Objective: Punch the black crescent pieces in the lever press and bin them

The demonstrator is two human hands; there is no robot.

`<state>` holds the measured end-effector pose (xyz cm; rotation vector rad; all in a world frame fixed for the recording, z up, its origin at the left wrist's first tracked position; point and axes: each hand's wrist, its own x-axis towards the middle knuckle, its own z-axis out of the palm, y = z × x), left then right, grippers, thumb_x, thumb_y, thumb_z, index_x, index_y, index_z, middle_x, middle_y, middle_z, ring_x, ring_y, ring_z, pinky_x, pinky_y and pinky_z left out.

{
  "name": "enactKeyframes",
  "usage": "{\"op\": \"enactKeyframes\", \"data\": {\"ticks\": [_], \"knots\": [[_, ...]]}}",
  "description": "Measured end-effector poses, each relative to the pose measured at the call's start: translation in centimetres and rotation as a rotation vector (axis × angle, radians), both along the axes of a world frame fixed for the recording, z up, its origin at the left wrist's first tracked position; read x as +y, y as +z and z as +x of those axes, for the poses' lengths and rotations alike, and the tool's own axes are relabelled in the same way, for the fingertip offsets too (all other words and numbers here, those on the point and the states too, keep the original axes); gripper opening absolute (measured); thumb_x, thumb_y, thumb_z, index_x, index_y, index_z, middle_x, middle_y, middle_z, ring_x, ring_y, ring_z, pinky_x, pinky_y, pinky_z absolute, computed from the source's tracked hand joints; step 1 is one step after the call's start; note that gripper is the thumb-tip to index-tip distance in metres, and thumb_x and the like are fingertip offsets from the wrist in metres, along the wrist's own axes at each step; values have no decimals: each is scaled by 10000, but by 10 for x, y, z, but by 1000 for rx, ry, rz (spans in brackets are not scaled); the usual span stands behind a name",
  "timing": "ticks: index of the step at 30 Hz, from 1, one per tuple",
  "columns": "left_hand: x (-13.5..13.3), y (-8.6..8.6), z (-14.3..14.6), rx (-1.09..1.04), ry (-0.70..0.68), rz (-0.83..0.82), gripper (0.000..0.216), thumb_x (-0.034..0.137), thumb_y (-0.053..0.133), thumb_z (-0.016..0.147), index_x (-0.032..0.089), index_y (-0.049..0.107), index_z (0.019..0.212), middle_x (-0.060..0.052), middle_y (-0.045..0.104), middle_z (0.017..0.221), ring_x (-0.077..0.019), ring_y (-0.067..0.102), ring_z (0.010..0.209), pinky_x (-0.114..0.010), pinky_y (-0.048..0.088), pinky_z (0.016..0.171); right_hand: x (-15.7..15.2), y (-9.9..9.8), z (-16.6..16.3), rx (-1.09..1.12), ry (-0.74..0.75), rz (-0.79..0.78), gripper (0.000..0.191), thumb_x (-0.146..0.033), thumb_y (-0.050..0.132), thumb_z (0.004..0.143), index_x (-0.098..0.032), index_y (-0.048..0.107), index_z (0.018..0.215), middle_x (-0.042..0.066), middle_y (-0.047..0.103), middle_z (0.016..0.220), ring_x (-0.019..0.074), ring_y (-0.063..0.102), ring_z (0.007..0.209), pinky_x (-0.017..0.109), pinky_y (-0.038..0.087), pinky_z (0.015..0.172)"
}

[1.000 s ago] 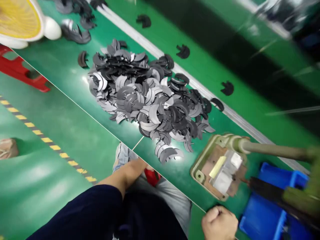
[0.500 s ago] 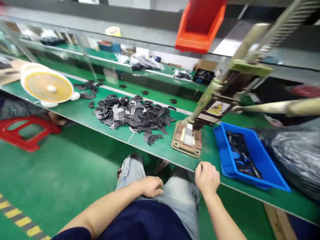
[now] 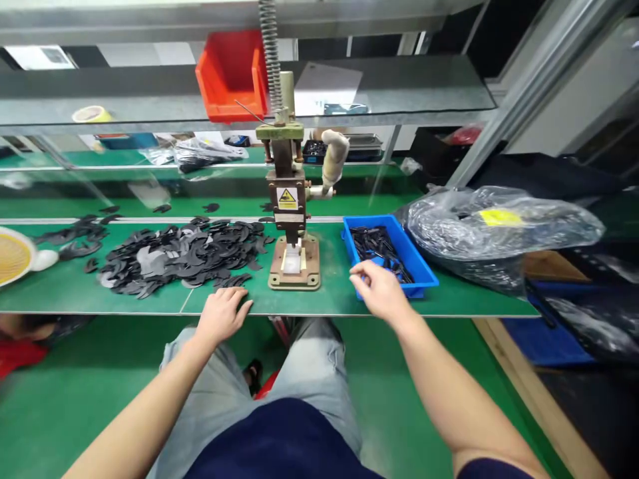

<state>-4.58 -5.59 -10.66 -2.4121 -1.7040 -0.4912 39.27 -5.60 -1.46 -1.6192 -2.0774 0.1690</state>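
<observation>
My left hand (image 3: pixel 225 315) rests at the front edge of the green table, its fingers stretched out beside a few dark parts and nothing visible in it. Left of and behind it spreads a heap of flat black crescent-shaped pieces (image 3: pixel 200 253). My right hand (image 3: pixel 382 293) hovers by the front left corner of a blue bin (image 3: pixel 424 273), fingers loosely bent and thumb apart, apparently holding nothing. Inside that bin lie slim black parts (image 3: pixel 374 245). Between my hands stands a hand press (image 3: pixel 288 199) with a lever handle and a pale block on its base.
A plastic-wrapped bundle (image 3: pixel 499 219) lies right of the bin. On the shelf above sit an orange bin (image 3: pixel 232 76) and a tape roll (image 3: pixel 92 114). A yellow and white fan (image 3: pixel 14 256) stands at the left. The table's front edge (image 3: pixel 299 315) crosses the view.
My view has swung to the right, bringing the press to the middle. My left hand has risen from my lap to the table edge. My right hand has moved from the edge toward the blue bin.
</observation>
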Motion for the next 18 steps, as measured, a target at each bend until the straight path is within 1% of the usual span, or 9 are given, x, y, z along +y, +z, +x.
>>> {"op": "enactKeyframes", "data": {"ticks": [2,4,6,8,10,13,16,18], "knots": [[3,-4,4,-8,8,-3,402,497,493,1056,197,686,1243,-129,716,1313,-339,627,1189,-453,472,973,32,12,40,-39,-74,-59,321,-373,558,1009,-144,665,1208,82,732,1096,142,640,915,296,482,876],[1,-6,7,-31,12,-3,399,486,485,1060,194,683,1246,-128,711,1324,-330,626,1195,-446,467,992,64,16,66,-107,-129,-157,353,-404,639,972,-106,681,1156,99,728,1077,155,658,934,335,514,905],[-3,-6,10,-58,27,8,387,477,493,1057,199,684,1247,-128,700,1348,-330,624,1201,-449,464,997,88,13,77,-174,-160,-256,376,-452,668,955,-120,680,1133,86,717,1102,169,674,984,382,561,932],[-8,-5,12,-84,43,33,371,474,518,1046,210,688,1243,-128,687,1374,-336,619,1209,-457,464,992,100,7,75,-223,-178,-334,392,-475,656,962,-153,660,1184,74,698,1178,180,678,1051,416,596,950],[-10,-2,16,-111,38,58,358,477,551,1030,220,691,1237,-126,679,1388,-338,617,1218,-460,467,990,106,2,69,-255,-200,-391,409,-471,635,977,-165,636,1248,82,677,1245,191,673,1103,429,607,964],[-4,7,24,-157,-28,86,331,467,592,1013,229,696,1219,-120,688,1370,-326,626,1219,-453,476,993,107,3,65,-288,-247,-457,403,-465,641,974,-170,639,1249,85,677,1253,192,673,1107,430,609,969],[11,21,38,-233,-86,125,301,441,618,1004,236,695,1210,-110,700,1350,-314,637,1211,-455,485,1000,102,15,67,-304,-311,-458,393,-492,647,964,-166,663,1183,73,703,1186,186,680,1073,432,596,975],[20,32,50,-301,-123,146,282,419,639,997,240,690,1209,-103,705,1338,-308,642,1214,-463,486,1021,92,28,66,-295,-359,-393,365,-487,625,970,-174,674,1150,86,734,1120,202,695,1049,414,568,966]]}}
